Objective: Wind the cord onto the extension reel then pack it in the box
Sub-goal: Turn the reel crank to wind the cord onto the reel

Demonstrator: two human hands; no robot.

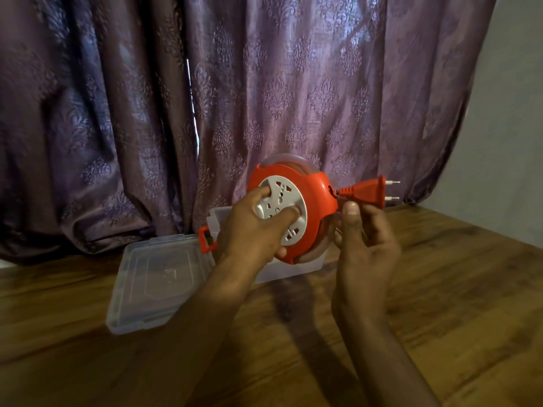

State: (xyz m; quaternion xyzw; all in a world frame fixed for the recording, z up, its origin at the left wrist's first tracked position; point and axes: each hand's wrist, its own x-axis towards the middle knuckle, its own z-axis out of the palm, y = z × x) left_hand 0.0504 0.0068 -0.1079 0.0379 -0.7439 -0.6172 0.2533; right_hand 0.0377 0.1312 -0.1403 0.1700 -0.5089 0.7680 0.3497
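An orange extension reel with a white socket disc is held up in the air above the table. My left hand grips the white disc, fingers dug into its recesses. My right hand holds the reel's right rim from behind, thumb up by the cord outlet. The orange two-pin plug sticks out to the right of the reel, its cord wound inside. Behind and below the reel stands the clear plastic box with an orange latch; its open lid lies flat to the left.
A wooden table carries the box. A purple patterned curtain hangs close behind it, and a pale wall stands at the right.
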